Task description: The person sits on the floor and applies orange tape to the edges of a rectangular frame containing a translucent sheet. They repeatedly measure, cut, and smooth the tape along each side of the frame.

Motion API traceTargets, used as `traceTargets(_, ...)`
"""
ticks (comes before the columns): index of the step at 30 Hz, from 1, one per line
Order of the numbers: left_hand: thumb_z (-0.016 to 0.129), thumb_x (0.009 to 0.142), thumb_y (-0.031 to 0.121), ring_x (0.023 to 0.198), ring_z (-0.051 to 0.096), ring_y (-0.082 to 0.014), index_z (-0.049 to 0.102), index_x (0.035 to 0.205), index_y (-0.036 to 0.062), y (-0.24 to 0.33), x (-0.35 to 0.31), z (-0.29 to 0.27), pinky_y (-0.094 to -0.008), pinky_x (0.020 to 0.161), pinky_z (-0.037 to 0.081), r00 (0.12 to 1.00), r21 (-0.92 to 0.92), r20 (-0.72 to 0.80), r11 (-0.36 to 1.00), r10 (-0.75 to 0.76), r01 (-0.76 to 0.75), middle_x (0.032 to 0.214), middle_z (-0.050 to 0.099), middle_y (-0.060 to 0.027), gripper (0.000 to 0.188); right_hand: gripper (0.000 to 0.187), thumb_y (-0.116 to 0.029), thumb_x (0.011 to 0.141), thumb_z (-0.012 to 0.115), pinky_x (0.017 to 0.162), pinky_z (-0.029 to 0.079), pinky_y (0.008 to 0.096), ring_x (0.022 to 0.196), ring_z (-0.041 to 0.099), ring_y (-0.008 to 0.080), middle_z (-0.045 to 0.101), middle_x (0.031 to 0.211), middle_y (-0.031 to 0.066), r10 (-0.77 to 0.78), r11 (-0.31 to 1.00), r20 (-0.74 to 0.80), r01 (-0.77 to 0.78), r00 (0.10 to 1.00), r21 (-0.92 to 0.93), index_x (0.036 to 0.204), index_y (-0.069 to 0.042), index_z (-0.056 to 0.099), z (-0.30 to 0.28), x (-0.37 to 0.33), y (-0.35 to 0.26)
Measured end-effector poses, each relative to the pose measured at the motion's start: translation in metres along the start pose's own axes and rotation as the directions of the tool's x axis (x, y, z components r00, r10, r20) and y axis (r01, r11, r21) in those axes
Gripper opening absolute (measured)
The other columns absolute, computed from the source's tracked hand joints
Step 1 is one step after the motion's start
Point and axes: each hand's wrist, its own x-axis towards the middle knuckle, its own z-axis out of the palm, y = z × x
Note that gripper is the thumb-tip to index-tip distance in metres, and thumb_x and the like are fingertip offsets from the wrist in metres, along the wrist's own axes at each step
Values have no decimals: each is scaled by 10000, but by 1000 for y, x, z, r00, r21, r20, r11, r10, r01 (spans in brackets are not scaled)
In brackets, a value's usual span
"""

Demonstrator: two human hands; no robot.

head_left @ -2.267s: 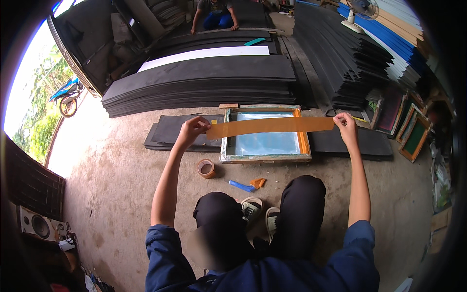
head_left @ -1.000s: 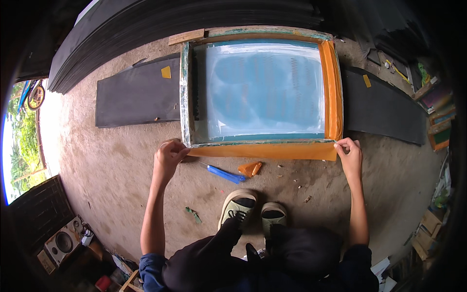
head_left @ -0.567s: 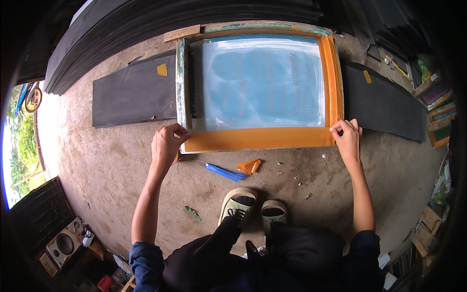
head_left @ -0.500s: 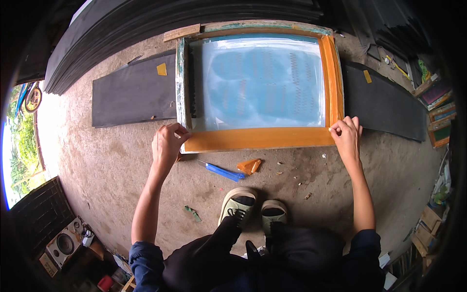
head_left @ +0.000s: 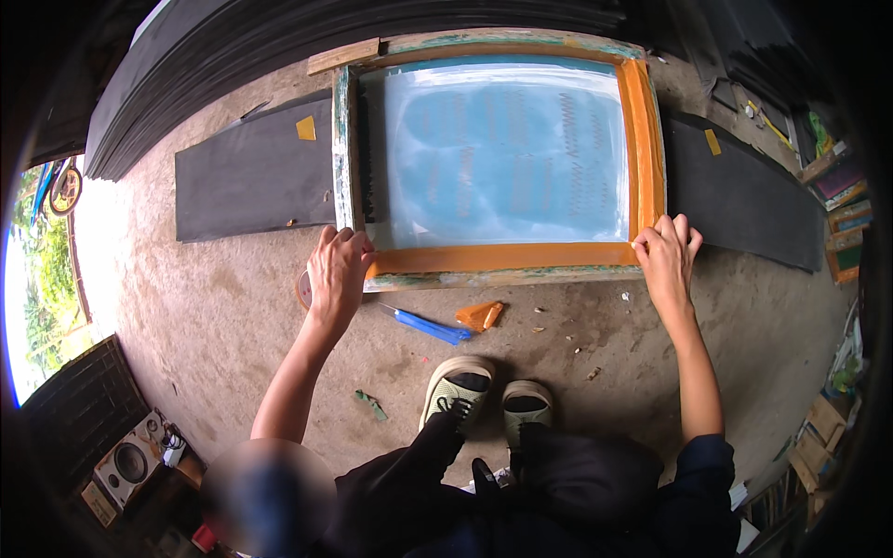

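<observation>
A screen printing frame point(head_left: 437, 279) with worn, paint-stained wood lies before me, its blue mesh point(head_left: 507, 158) bearing faint zigzag marks. A strip of orange-brown packing tape point(head_left: 502, 257) stretches along the near inner side, between my two hands. My left hand point(head_left: 337, 274) pinches the strip's left end at the near left corner; a tape roll point(head_left: 303, 289) shows partly behind this hand. At the near right corner, my right hand point(head_left: 668, 259) pinches the other end between thumb and finger. More orange tape point(head_left: 642, 149) covers the frame's right side.
A blue utility knife point(head_left: 432, 326) and crumpled orange tape point(head_left: 480, 315) lie on the concrete floor near my shoes point(head_left: 458, 389). Dark boards point(head_left: 256, 177) extend from both sides of the frame. Stacked black sheets point(head_left: 307, 56) stand behind; a speaker point(head_left: 130, 460) sits lower left.
The tape strip has shifted away from me onto the inner side, baring the near wooden rail. My left hand has moved slightly right and turned; the right has moved slightly forward.
</observation>
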Motion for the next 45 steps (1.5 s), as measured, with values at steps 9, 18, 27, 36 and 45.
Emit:
traceTargets(9,723,643,99,787,537,-196,608,722,88,-1,-1,8,-334,627,480,994,27,-57,995,95,-94,734,589,-6,141,63,-81,683,685,860,290,417,908,435,210,500,793,46,21,998,7,-20,1000,-53,669,-65,625,2,2,-4)
traceTargets(18,711,655,94,807,523,-220,579,716,76,-4,-2,18,-346,658,472,996,12,-28,996,85,-85,762,568,-34,146,76,-75,652,705,841,273,414,920,421,217,489,824,52,23,993,65,-16,998,-115,657,-59,631,4,4,-4)
traceTargets(27,701,664,87,840,517,-236,571,755,65,-5,-1,18,-359,669,484,997,14,5,997,81,-81,812,566,-48,160,96,-75,674,672,852,277,435,906,432,224,494,790,75,39,992,19,-36,999,-119,609,-38,611,6,4,-8)
traceTargets(36,704,658,137,860,530,-238,584,736,48,-5,0,20,-362,681,497,996,38,-4,995,90,-89,810,583,-61,168,100,-38,659,667,852,274,444,908,423,236,480,781,80,65,988,57,-56,996,-146,591,-25,596,6,6,-13)
traceTargets(45,696,661,142,890,523,-244,595,734,42,-6,3,26,-363,709,475,994,55,-1,992,111,-111,806,585,-75,160,77,-45,648,671,847,273,445,926,421,235,491,802,89,58,986,75,-45,996,-163,604,-20,613,5,8,-14)
